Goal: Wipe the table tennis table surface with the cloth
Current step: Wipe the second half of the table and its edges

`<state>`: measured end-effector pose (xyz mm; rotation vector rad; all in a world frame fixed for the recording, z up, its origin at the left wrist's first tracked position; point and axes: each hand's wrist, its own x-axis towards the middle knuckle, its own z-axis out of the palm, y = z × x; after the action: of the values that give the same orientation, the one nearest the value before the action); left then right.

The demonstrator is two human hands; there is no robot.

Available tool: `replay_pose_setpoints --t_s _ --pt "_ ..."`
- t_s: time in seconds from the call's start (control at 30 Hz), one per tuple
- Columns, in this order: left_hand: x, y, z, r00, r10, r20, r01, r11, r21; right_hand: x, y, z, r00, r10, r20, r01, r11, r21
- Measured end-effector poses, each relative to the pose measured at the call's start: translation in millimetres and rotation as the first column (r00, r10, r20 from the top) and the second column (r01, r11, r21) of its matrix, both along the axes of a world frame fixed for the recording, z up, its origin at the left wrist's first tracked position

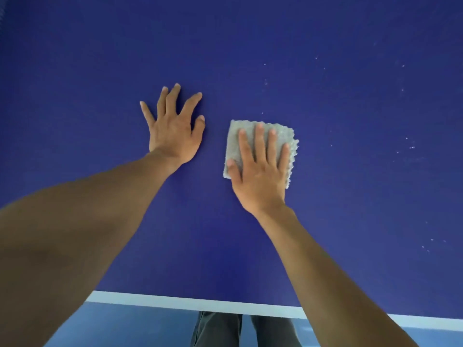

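The dark blue table tennis table [325, 221] fills most of the view. A folded grey cloth [283, 132] lies flat on it near the middle. My right hand [260, 171] presses down on the cloth with straight fingers spread over it, the thumb at the cloth's left edge. My left hand [172, 128] rests flat on the bare table to the left of the cloth, fingers spread, apart from the cloth.
Small white specks [411, 147] dot the table surface to the right of the cloth. The table's white edge line [200, 300] runs along the near side. Below it a blue floor [125, 326] and my dark trouser legs [218, 329] show.
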<state>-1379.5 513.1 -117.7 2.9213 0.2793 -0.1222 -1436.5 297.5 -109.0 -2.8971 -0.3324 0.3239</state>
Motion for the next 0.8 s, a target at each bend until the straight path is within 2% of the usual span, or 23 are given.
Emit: replay_pose_setpoints --t_s 0.07,0.17,0.23,0.33,0.43,0.5,0.63,0.8 --pt "-1 2 -3 1.0 0.011 0.028 -0.01 1.0 -0.027 -22 5 -3 0.993 0.11 0.042 -0.111 0.994 0.019" --pt "-1 5 -3 0.999 0.005 0.037 -0.003 0.999 -0.04 -51 -16 -4 0.992 0.116 0.047 -0.116 0.993 -0.003" --pt "2 3 -4 1.0 -0.001 0.025 0.002 0.999 -0.035 -47 -35 1 0.998 0.047 0.039 -0.045 0.998 -0.052" --pt "1 2 -4 1.0 -0.005 0.022 0.006 0.999 -0.043 9 -46 4 0.99 -0.139 0.0 0.139 0.984 -0.114" --pt "3 3 -2 1.0 -0.008 0.016 0.009 0.999 -0.044 90 -23 3 0.928 -0.368 -0.054 0.364 0.929 -0.069" --pt "4 3 -1 1.0 -0.005 0.012 0.005 0.999 -0.035 130 5 1 0.913 -0.403 -0.062 0.401 0.915 -0.038" --pt "4 4 -1 1.0 -0.009 0.013 0.009 1.0 -0.029 149 53 -1 0.976 -0.212 -0.047 0.211 0.977 -0.026" --pt "5 4 -2 1.0 -0.004 0.006 0.005 1.0 -0.017 93 35 2 1.0 0.001 -0.019 -0.001 1.0 -0.023"
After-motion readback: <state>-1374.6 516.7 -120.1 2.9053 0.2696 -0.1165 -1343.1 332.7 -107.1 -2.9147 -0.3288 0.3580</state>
